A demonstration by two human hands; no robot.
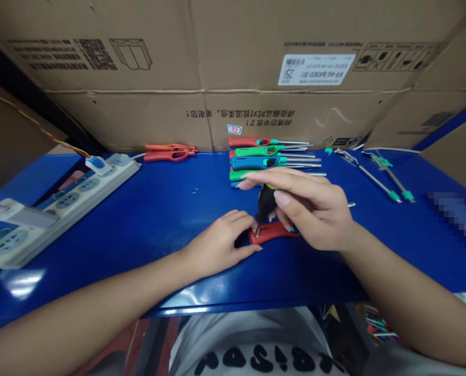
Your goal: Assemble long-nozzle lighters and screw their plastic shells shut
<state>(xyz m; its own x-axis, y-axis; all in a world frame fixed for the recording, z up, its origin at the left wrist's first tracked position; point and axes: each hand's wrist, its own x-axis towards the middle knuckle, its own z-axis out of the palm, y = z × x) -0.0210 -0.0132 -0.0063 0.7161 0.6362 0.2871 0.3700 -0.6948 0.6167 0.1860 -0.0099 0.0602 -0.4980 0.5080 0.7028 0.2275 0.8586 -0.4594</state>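
A red long-nosed lighter (272,233) lies flat on the blue table in front of me. My left hand (227,240) pinches its left end between thumb and fingers. Above the lighter, my right hand (315,209) is closed around a black screwdriver (265,202) with a bit of yellow on it. The screwdriver points down at the lighter's left end, beside my left fingertips; its tip is hard to make out. My right hand hides the lighter's right part.
Behind my hands lies a stack of coloured lighters (252,163). Orange-red casing parts (170,155) lie to their left, metal nozzle rods (377,180) to the right. A power strip (72,209) with plugs runs along the left. A cardboard wall (158,120) closes the back.
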